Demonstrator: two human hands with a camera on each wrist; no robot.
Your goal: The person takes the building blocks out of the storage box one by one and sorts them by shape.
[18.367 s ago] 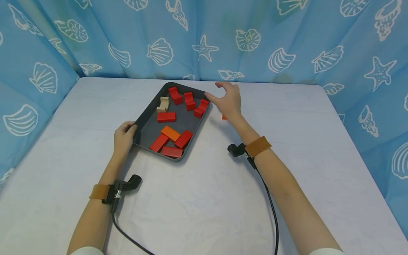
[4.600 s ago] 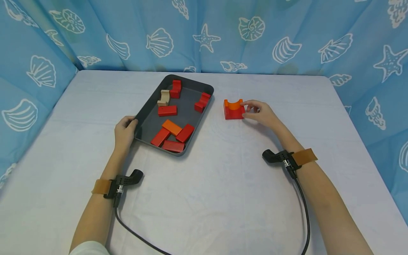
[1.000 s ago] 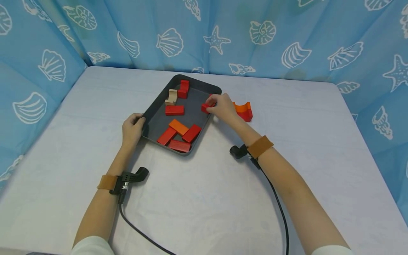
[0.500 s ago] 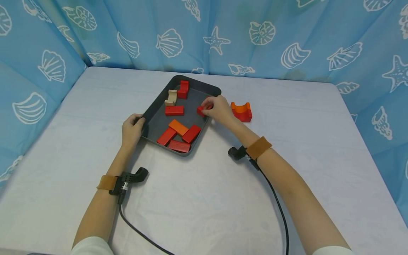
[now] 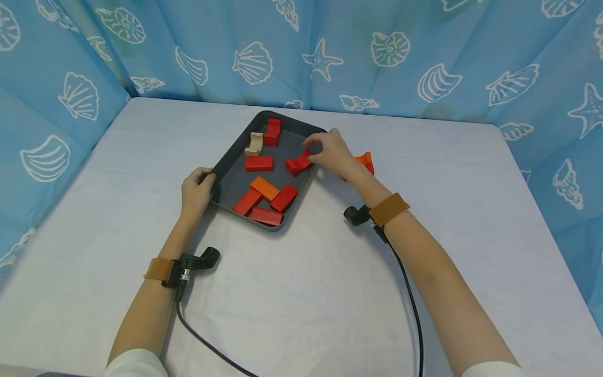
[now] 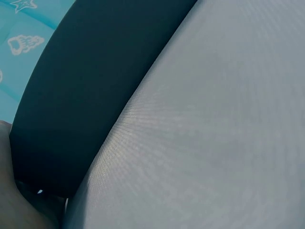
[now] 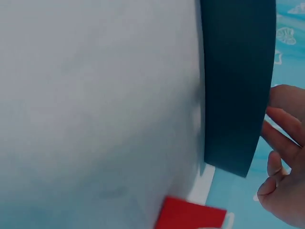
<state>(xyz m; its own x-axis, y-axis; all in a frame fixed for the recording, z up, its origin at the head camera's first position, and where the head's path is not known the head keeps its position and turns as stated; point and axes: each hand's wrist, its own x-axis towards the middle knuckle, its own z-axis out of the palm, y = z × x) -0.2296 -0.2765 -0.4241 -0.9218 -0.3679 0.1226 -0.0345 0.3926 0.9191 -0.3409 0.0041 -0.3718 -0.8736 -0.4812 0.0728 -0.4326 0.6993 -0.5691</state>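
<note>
- Red curved block, smooth-looking, dipped between two raised ends, lying slantwise in gray tray near the right wall.
- Just above it: right hand with thumb and fingertips apart, hiding part of the block's far end in the head view; touching or not, cannot tell.
- At left: left hand with fingers and thumb clamped on the tray wall.

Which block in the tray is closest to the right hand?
The scooped red block at the right side of the tray, just by the right hand. The tray's other blocks all lie farther off.
</note>
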